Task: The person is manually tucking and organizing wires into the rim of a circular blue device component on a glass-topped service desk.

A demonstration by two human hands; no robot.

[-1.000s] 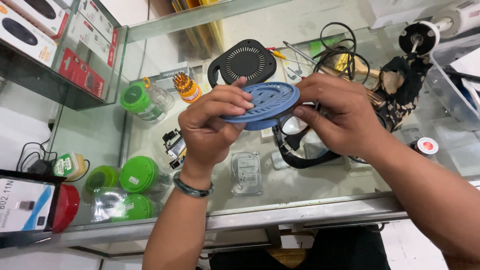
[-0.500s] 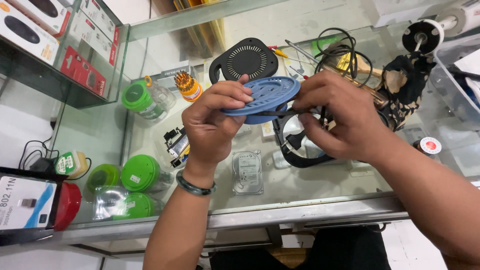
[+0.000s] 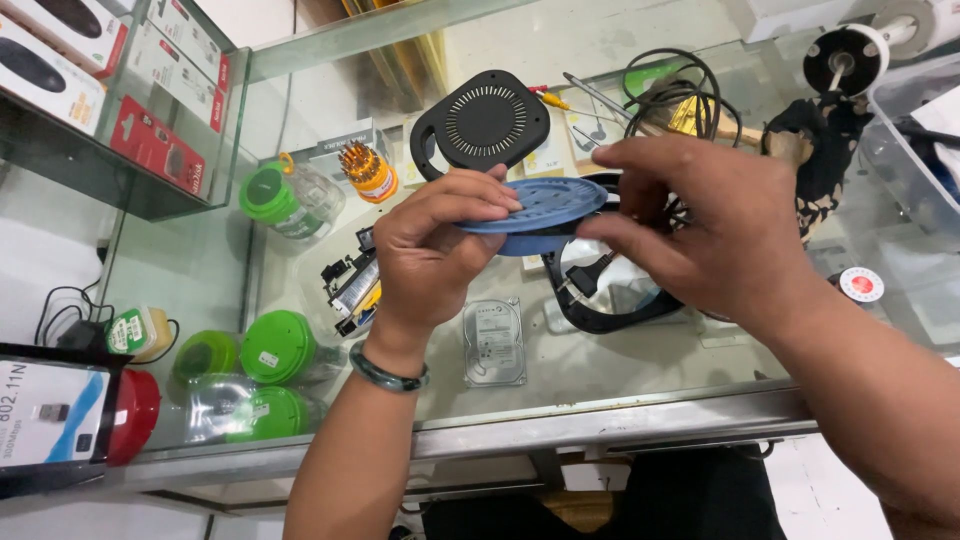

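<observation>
- Hands meet over a glass counter (image 3: pixel 640 365), both gripping a round blue disc (image 3: pixel 535 210) with slots in its face, held almost flat above the glass.
- The left hand (image 3: pixel 435 250) pinches the disc's left edge, thumb beneath and fingers curled on top; a dark green bangle (image 3: pixel 388 368) sits on that wrist.
- The right hand (image 3: pixel 700 235) clasps the right edge, fingers over the rim and palm hiding that side.
- Just beyond the disc lies a black cover with a round grille (image 3: pixel 485 125); below it an open black frame (image 3: pixel 600 290) rests on the glass, with a hard drive (image 3: pixel 493 342) nearer the person.
- Green-lidded jars (image 3: pixel 275 345) stand to the left, and coiled black cable (image 3: pixel 670 90) lies far right.
- The step looks like handling the disc apart from the black housing parts; any further move calls for a steady two-sided grip, keeping the disc level.
</observation>
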